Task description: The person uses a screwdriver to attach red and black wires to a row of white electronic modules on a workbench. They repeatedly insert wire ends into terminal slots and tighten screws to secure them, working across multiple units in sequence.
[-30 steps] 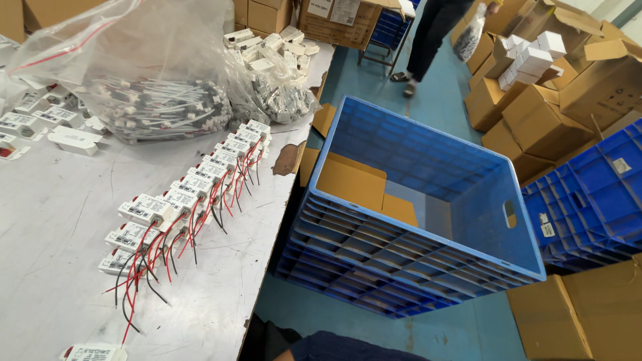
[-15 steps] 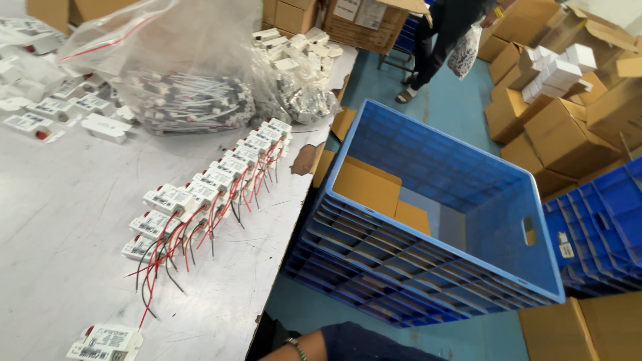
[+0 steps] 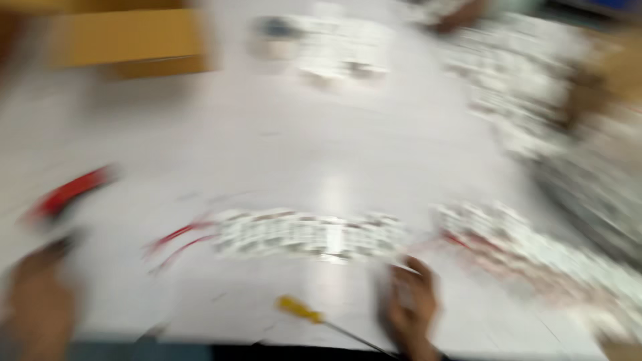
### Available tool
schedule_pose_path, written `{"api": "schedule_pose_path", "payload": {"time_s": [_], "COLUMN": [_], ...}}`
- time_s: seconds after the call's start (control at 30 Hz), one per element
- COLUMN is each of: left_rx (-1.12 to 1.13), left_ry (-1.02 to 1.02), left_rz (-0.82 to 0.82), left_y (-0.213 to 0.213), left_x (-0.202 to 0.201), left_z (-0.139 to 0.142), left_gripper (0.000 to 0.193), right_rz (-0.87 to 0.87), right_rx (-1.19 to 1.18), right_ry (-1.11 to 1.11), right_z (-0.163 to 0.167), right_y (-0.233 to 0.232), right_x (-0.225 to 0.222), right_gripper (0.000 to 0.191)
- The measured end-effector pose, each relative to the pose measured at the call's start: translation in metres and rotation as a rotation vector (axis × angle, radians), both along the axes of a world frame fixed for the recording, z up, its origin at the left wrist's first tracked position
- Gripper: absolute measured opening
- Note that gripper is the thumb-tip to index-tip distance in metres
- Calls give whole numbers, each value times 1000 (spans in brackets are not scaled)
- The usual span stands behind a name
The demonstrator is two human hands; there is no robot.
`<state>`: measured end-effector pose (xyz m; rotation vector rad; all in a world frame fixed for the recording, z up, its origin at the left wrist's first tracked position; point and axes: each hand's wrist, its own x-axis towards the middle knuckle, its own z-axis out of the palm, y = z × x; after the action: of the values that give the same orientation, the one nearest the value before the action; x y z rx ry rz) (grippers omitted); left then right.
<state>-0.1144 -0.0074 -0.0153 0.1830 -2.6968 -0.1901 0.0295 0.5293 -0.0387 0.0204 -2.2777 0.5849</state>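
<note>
The head view is heavily smeared by motion. My right hand [image 3: 411, 306] rests on the white table [image 3: 321, 147] at the near edge, just below a row of small white modules with red wires [image 3: 307, 235]. Something pale lies at its fingers, but the blur hides whether it is held. My left hand [image 3: 37, 309] is at the bottom left corner, near a red object [image 3: 67, 192]; its fingers are too blurred to read. A yellow-handled screwdriver [image 3: 301, 309] lies between the two hands.
A second row of white modules [image 3: 535, 247] runs off to the right. Clear bags of parts [image 3: 588, 180] lie at the right edge. A cardboard box [image 3: 127, 40] stands at the far left, and more white parts [image 3: 334, 50] sit at the back.
The view has swung from the blue crate and floor onto the table top. Both hands are now in view at the near edge, and the picture is blurred.
</note>
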Motion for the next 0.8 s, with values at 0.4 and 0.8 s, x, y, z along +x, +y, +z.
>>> {"api": "schedule_pose_path", "payload": {"time_s": [0.4,0.8], "left_rx": [130,59], "left_ry": [50,-216], "left_rz": [-56,-1], "left_y": [7,24], "left_x": [7,-13], "left_z": [14,20], "left_gripper": [37,53], "right_rz": [-84,-85], "right_rx": [-196,-269], "right_ry": [-272,-248], "right_z": [-37,-46], "right_y": [34,36], "right_x": [-18,-26], "right_gripper": [14,11]}}
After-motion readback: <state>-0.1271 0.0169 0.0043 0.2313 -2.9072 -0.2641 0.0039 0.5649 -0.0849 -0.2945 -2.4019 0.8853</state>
